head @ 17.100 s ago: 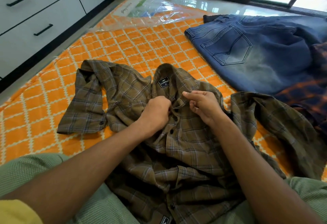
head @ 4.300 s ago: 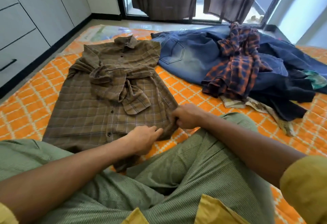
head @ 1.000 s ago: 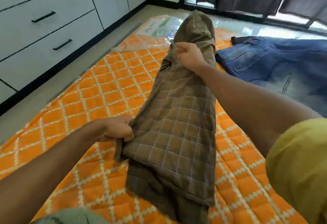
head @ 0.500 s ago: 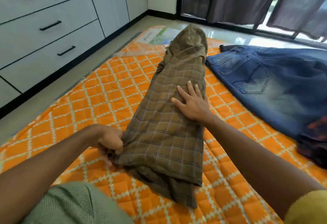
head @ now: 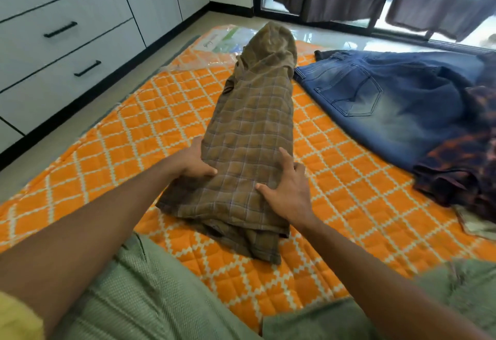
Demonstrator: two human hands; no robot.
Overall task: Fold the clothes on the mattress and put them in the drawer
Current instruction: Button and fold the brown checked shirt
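Observation:
A brown plaid shirt (head: 252, 135), folded into a long narrow strip, lies on the orange quilted mattress (head: 128, 135) and points away from me. My left hand (head: 192, 162) rests against the strip's left edge near its lower end, thumb on top and fingers straight along the side. Opposite it, my right hand (head: 288, 186) lies flat on the right edge with fingers spread. The white drawers (head: 53, 52) with black handles stand along the left wall, all closed.
Blue jeans (head: 389, 103) are spread on the mattress to the right, with a dark orange-and-navy plaid shirt (head: 461, 162) heaped beyond them. Clear plastic wrap (head: 222, 44) covers the mattress's far corner. My green-trousered legs (head: 150, 294) fill the foreground. Bare floor separates the mattress from the drawers.
My left hand has let go of the shirt's hem and moved up to its left edge. The right hand slid down the strip to its right edge.

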